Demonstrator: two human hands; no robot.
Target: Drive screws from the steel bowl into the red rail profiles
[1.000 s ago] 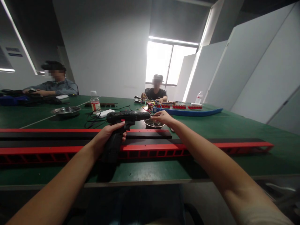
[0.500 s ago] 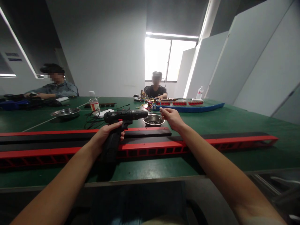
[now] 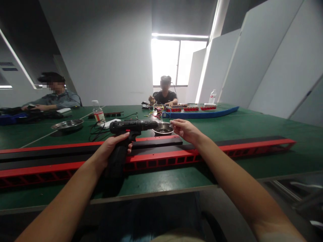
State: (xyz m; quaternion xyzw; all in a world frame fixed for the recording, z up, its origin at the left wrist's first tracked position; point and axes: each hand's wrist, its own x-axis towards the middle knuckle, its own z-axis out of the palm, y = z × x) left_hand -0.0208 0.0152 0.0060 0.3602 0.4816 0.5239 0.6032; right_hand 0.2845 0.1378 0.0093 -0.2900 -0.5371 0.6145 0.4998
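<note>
Gripping, left hand [image 3: 111,148]: our fingers closed round the drill [image 3: 126,134].
Right hand [image 3: 185,130]: fingers loosely open beside the steel bowl [image 3: 163,128].

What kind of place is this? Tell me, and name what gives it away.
Probably a small assembly workshop. The left hand grips a cordless drill over long red and black rails on a green workbench, and a metal bowl of small parts sits close by.
</note>
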